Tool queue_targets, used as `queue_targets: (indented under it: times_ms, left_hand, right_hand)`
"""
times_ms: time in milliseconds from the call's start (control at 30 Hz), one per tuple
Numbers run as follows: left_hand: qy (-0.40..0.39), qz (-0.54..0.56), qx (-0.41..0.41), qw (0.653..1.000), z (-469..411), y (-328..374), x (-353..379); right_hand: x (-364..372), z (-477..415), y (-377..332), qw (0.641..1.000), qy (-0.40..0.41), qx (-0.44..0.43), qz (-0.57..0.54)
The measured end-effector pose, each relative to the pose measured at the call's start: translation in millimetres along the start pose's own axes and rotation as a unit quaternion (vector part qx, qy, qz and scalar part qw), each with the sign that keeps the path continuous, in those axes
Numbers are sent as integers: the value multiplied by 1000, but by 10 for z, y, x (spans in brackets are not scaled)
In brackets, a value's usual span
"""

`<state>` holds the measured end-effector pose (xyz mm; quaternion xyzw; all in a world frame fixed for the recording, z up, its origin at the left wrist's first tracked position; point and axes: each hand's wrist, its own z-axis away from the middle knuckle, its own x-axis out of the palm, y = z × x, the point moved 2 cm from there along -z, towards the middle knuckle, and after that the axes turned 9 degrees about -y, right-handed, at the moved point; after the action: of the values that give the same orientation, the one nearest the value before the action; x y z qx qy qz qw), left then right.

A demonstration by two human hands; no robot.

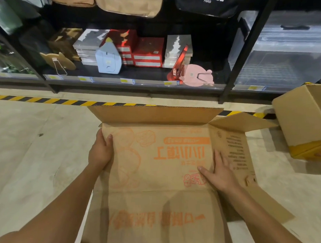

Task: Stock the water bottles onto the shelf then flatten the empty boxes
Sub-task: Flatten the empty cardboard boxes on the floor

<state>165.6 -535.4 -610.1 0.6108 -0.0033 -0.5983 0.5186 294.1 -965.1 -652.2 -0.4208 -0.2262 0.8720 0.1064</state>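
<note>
The cardboard box (158, 176), the task's thing, lies collapsed on the pale floor (29, 144) straight in front of the person. Its broad printed panel faces up, the orange lettering upside down to the camera. The nearest flap, at 6 o'clock, runs out of the bottom of the view between the two forearms.

The hands are well apart, one at each side of the panel. The left hand (101, 152) is at the box's 9 o'clock edge. Its thumb lies on top of the card and its fingers go over the edge, so it grips that side. The right hand (220, 171) is at about 4 o'clock, palm down with straight fingers spread. It presses on the fold where the main panel meets the side panel with black text.

Farther off, the long flap at 12 o'clock is opened outward, and a shorter flap sticks out at 2 o'clock. Near that flap, at 3 o'clock of the view, a second box (301, 120) stands upright, with yellow on its lower corner.

Past both, black and yellow striped tape (46, 100) crosses the floor from 9 to 3 o'clock. Behind it stands a dark shelf (145, 72). On it are silver boxes (88, 45) at 11 o'clock, red boxes (147, 52) at 12 and a pink cut-out (200, 77) at 1. Clear bins (281, 62) fill the bay at 2 o'clock. A black bag (208, 3) hangs at the top.
</note>
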Motion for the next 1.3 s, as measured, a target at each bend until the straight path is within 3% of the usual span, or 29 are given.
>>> queue_targets:
  times_ms: [300,400,567,700,933,1167,1300]
  left_hand:
    - [-81,-93,-85,989,-238,-736,582]
    - [-120,-100,-64,986,-200,-843,822]
    - [-237,-156,-73,956,-125,-878,1285]
    - [-286,-240,-79,924,-75,-908,1539]
    - [-317,-267,-88,906,-86,-983,1705]
    - [-319,-283,-87,900,-206,-1022,1655]
    - [-318,-321,-84,888,-416,-957,1459]
  right_hand:
    - [635,-278,65,996,-67,-21,60]
    - [807,-366,92,993,-85,-21,80]
    - [1030,-487,151,988,-98,-35,117]
    - [1123,-567,103,980,-110,-17,164]
    - [1183,-689,148,953,-129,-2,276]
    - [784,-696,412,945,-136,-84,286]
    - [484,-633,748,945,-130,16,299]
